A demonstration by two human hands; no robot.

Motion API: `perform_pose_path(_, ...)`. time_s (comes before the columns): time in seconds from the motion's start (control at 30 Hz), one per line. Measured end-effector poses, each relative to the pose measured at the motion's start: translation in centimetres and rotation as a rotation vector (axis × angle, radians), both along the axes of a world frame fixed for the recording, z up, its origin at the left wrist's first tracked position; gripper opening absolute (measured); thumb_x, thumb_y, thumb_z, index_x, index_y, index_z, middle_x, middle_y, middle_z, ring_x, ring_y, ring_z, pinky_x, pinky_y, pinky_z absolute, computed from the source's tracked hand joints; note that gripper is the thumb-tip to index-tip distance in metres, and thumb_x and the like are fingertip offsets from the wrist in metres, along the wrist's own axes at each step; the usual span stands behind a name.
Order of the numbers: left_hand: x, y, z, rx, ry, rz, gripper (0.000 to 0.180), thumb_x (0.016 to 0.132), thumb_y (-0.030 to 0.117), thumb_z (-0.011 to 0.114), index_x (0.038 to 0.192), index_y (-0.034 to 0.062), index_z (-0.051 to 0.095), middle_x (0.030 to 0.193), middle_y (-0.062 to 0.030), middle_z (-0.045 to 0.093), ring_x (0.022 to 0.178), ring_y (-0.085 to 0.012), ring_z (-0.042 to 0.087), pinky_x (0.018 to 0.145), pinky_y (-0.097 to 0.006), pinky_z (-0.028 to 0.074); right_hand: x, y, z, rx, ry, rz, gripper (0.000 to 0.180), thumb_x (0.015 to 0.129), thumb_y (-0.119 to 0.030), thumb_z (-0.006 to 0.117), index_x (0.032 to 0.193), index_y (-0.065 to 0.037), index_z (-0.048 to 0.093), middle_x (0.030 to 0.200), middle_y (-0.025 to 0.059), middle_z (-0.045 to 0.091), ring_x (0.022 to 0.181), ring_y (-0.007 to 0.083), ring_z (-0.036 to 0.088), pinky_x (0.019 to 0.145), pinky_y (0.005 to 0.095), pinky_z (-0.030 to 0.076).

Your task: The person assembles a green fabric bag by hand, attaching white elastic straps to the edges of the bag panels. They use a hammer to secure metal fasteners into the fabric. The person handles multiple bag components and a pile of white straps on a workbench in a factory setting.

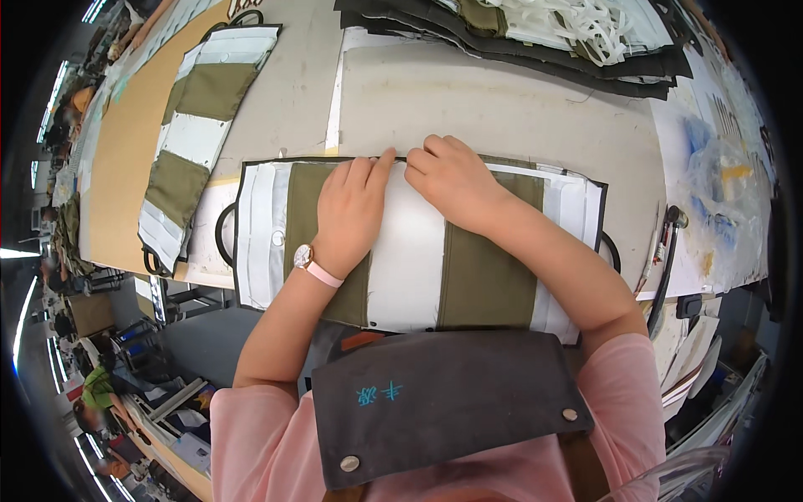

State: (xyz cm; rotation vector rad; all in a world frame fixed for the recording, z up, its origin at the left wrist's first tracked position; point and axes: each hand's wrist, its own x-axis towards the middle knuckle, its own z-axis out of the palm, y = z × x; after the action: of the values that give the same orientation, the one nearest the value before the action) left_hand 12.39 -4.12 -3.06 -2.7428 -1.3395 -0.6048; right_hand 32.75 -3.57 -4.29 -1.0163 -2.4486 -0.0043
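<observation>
In front of me lies a fabric panel [407, 251] with white and olive green stripes, dark edging and a black loop at each short end. My left hand [351, 205] rests over its far edge, fingers bent onto the edging and the index finger reaching toward the middle. Close beside it, my right hand [452, 180] has its fingers curled and pinched on that same edge. Both thumbs are mostly hidden. The panel's near edge reaches the front of the table, by my apron [452, 402].
A second striped panel [201, 92] lies slantwise at the left. Stacked dark fabric pieces [519, 50] with white straps [585, 29] are at the far right. Clear plastic bags [719, 184] and a black-handled tool [667, 251] lie at the right. People sit at tables beyond the left side.
</observation>
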Motion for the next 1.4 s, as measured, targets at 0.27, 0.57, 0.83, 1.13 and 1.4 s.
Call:
perform_pose_path(0.27,0.8,-0.8,-0.4,0.160,0.131,0.005,0.036,0.087,0.008,0.067,0.122,0.0018,0.067,0.108,-0.0115,0.061,0.098,-0.0269,0.060,0.086,-0.040,0.052,2.0,0.5,-0.7,-0.244,0.328,-0.111,0.016,0.073,-0.002,0.065,0.089,-0.005,0.064,0.092,0.0068,0.058,0.089,0.0280,0.053,0.082,0.0389,0.048)
perform_pose_path(0.57,1.6,-1.0,0.6,-0.007,0.014,-0.048,0.037,0.089,0.014,0.068,0.123,0.0001,0.065,0.111,-0.0127,0.061,0.106,-0.0308,0.059,0.102,-0.046,0.046,2.3,-0.8,0.5,-0.049,-0.050,-0.070,0.011,0.078,0.002,0.065,0.086,-0.005,0.064,0.094,0.0083,0.059,0.090,0.0290,0.055,0.083,0.0385,0.049)
perform_pose_path(0.83,2.8,-1.4,-1.1,0.127,0.045,-0.027,0.044,0.089,0.019,0.069,0.129,0.0008,0.062,0.115,-0.0159,0.060,0.106,-0.0325,0.059,0.097,-0.043,0.049,3.5,-0.2,0.5,-0.344,0.234,-0.127,0.010,0.081,0.005,0.061,0.090,-0.001,0.061,0.095,0.0121,0.058,0.093,0.0322,0.054,0.085,0.0400,0.048)
perform_pose_path(1.13,4.6,-2.3,-0.6,0.047,0.145,0.057,0.053,0.089,0.031,0.071,0.130,-0.0009,0.062,0.114,-0.0180,0.059,0.106,-0.0349,0.058,0.092,-0.043,0.049,3.8,-1.7,-0.1,-0.071,0.072,-0.086,0.014,0.077,-0.002,0.063,0.091,-0.003,0.065,0.092,0.0079,0.059,0.092,0.0286,0.055,0.086,0.0373,0.047)
perform_pose_path(1.4,4.4,-1.4,-0.4,0.056,-0.059,-0.178,0.038,0.089,0.018,0.070,0.120,-0.0020,0.064,0.116,-0.0135,0.061,0.110,-0.0305,0.060,0.098,-0.044,0.050,4.4,-1.5,0.5,-0.090,0.011,-0.067,0.015,0.078,0.001,0.063,0.093,-0.004,0.064,0.094,0.0077,0.059,0.096,0.0294,0.054,0.088,0.0394,0.045)
